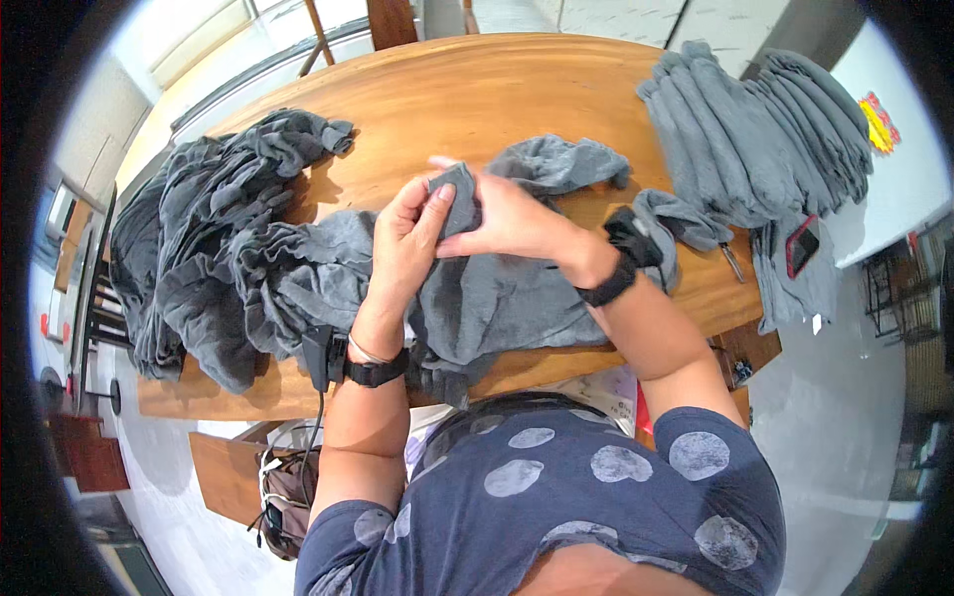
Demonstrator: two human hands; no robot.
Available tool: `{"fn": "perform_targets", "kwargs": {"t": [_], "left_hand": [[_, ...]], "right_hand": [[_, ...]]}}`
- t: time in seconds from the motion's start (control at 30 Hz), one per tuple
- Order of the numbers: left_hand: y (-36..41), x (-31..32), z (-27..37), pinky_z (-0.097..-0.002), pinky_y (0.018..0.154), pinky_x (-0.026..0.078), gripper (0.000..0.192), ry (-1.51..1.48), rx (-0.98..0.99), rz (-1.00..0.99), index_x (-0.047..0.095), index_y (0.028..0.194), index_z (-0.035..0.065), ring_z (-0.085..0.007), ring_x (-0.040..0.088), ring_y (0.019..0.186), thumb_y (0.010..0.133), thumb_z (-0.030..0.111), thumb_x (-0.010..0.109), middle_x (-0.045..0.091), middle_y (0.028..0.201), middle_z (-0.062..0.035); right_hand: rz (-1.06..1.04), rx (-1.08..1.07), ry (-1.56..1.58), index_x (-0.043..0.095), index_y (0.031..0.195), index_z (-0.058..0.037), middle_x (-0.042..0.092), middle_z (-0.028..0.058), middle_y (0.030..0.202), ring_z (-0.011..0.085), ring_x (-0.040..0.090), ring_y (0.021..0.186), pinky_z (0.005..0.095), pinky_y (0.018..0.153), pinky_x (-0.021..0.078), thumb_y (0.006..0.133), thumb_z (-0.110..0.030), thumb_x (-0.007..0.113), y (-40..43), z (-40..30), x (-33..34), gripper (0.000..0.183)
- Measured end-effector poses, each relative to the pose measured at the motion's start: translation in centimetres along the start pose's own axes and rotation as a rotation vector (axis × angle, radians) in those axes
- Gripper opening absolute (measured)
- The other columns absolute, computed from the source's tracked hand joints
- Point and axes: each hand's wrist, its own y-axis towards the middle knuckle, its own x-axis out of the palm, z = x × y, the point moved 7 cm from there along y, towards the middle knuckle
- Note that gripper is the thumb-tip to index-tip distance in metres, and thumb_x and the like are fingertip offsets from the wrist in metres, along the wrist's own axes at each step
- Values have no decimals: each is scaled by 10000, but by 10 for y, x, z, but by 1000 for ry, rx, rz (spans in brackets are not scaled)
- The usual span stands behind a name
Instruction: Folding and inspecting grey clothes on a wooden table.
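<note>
My left hand (406,238) pinches a small piece of grey fabric (460,205), its thumb pressed flat on the front. From the other side, my right hand (514,216) wraps the same piece, with its thumb below and fingers partly hidden behind. Beneath both hands a grey knit garment (514,305) is spread along the near side of the wooden table (462,82). One grey sleeve-like part (559,164) lies past my right hand. Whether the held piece belongs to this garment cannot be told.
A rumpled heap of grey garments (216,194) lies on the left. Folded grey garments (723,134) are stacked at the far right. Near them are a metal tool (732,262), perhaps thread snips, and a red-edged phone (803,246) on grey cloth. An open drawer (223,477) juts out at lower left.
</note>
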Motion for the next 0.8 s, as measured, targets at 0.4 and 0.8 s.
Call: {"fn": "perform_targets", "kwargs": {"t": [0.4, 0.8], "left_hand": [[13, -86, 10, -181, 525, 331, 167, 179, 205, 418, 636, 864, 19, 4, 419, 628, 933, 165, 591, 532, 705, 85], [11, -49, -5, -217, 738, 443, 176, -4, -82, 69, 641, 1004, 15, -82, 561, 804, 926, 166, 595, 642, 870, 26]], "right_hand": [[-377, 300, 652, 611, 1083, 25, 645, 11, 983, 78, 572, 849, 250, 788, 472, 841, -162, 684, 9, 10, 48, 314], [62, 142, 262, 655, 1013, 2, 658, 16, 907, 80, 577, 825, 263, 732, 484, 870, -219, 663, 25, 16, -5, 263]]}}
